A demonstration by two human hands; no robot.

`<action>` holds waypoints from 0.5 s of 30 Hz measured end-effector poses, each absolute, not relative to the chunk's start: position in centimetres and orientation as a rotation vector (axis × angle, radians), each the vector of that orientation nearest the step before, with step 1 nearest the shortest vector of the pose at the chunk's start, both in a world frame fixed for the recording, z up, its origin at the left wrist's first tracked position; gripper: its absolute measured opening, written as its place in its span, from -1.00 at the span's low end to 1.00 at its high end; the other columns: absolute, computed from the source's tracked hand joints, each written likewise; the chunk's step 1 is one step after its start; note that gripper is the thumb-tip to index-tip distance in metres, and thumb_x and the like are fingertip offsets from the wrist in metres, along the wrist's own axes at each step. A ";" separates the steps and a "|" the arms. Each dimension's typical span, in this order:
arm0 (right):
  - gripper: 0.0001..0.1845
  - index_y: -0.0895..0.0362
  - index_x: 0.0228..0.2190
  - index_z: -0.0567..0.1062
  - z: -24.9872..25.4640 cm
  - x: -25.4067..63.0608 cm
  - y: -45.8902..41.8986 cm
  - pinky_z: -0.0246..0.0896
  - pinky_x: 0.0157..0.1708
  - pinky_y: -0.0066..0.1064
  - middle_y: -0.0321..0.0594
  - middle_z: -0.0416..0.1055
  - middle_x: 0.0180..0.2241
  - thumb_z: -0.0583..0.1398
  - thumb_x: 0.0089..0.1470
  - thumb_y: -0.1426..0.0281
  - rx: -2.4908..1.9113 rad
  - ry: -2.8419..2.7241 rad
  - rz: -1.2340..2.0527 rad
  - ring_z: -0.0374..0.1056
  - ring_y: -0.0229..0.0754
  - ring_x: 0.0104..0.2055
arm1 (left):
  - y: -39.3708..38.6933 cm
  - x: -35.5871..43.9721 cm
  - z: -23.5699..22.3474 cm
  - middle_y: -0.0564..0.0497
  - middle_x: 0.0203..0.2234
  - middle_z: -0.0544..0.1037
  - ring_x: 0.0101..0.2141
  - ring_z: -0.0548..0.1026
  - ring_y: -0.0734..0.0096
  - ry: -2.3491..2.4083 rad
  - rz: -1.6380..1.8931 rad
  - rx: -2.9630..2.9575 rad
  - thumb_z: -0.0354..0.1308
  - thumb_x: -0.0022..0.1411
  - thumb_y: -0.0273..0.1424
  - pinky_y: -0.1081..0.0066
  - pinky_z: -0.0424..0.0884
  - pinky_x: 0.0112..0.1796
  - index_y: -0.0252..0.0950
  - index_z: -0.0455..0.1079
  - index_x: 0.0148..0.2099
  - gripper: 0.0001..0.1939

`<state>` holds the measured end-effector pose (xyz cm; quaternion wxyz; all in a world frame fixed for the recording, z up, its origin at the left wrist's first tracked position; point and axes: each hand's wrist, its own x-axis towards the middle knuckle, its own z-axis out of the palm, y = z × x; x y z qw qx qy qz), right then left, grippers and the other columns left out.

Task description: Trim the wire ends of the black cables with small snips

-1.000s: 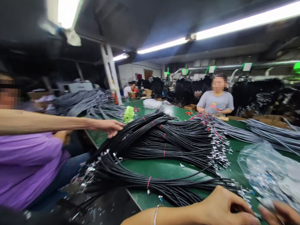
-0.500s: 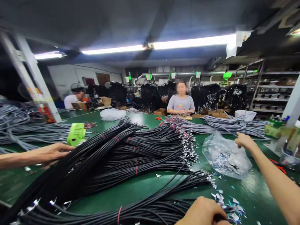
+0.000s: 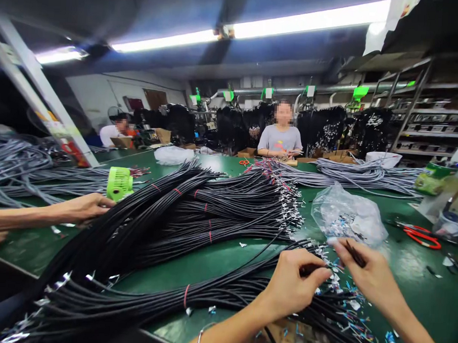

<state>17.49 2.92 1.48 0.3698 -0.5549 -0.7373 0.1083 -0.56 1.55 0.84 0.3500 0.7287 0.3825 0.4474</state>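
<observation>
My left hand point(image 3: 294, 283) is closed in a pinch above a red-tied bundle of black cables point(image 3: 143, 304), its thumb and fingers around what looks like a black cable, mostly hidden by the hand. Just to the right, my right hand point(image 3: 372, 274) is closed on a slim dark object point(image 3: 356, 254) whose kind I cannot make out. The two hands face each other without touching. Stripped cable ends and white and blue scraps point(image 3: 354, 303) lie beneath them. Behind my right hand sits a clear plastic bag point(image 3: 348, 214) with scraps inside.
More tied black cables point(image 3: 212, 206) fill the middle of the green table point(image 3: 213, 262). A co-worker's hand point(image 3: 83, 208) is at their left, near a green fan point(image 3: 120, 183). Red-handled scissors point(image 3: 421, 236) lie right. Grey cables point(image 3: 350, 174) and a seated person point(image 3: 280, 138) are across.
My right hand has come back from over the plastic bag toward my left hand. My left hand has risen off the near cable bundle. The view has tilted down slightly.
</observation>
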 end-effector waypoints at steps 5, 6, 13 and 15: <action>-0.67 0.11 -0.45 0.45 1.2 17.3 0.9 0.16 -0.51 -0.49 -0.32 0.34 -0.55 0.07 0.16 0.16 -1.223 -1.798 0.516 0.26 -0.24 -0.50 | 1.4 -0.4 0.8 -0.04 -0.53 0.54 -0.52 0.36 0.47 1.015 1.160 1.963 0.20 0.13 -0.44 0.50 0.23 -0.47 -0.42 0.56 -0.33 -0.85; -0.67 0.11 -0.48 0.44 1.3 17.5 0.9 0.14 -0.52 -0.48 -0.32 0.31 -0.56 0.07 0.16 0.16 -1.220 -1.815 0.528 0.23 -0.25 -0.51 | 1.4 -0.3 0.8 -0.04 -0.53 0.53 -0.52 0.37 0.46 1.012 1.157 1.983 0.20 0.13 -0.45 0.50 0.23 -0.47 -0.42 0.56 -0.32 -0.86; -0.60 0.11 -0.56 0.40 0.8 18.0 1.0 0.09 -0.56 -0.48 -0.33 0.24 -0.61 0.04 0.17 0.14 -1.299 -1.833 0.519 0.18 -0.26 -0.54 | 1.5 -0.1 0.5 -0.05 -0.55 0.53 -0.53 0.40 0.45 0.969 1.195 2.034 0.22 0.12 -0.44 0.49 0.27 -0.47 -0.42 0.56 -0.31 -0.86; -0.61 0.10 -0.57 0.42 0.3 17.9 0.8 0.10 -0.59 -0.49 -0.33 0.26 -0.62 0.07 0.14 0.14 -1.284 -1.861 0.460 0.19 -0.26 -0.57 | 1.5 -0.2 0.4 -0.05 -0.55 0.53 -0.54 0.40 0.45 0.978 1.238 2.046 0.22 0.12 -0.44 0.49 0.29 -0.47 -0.41 0.56 -0.31 -0.86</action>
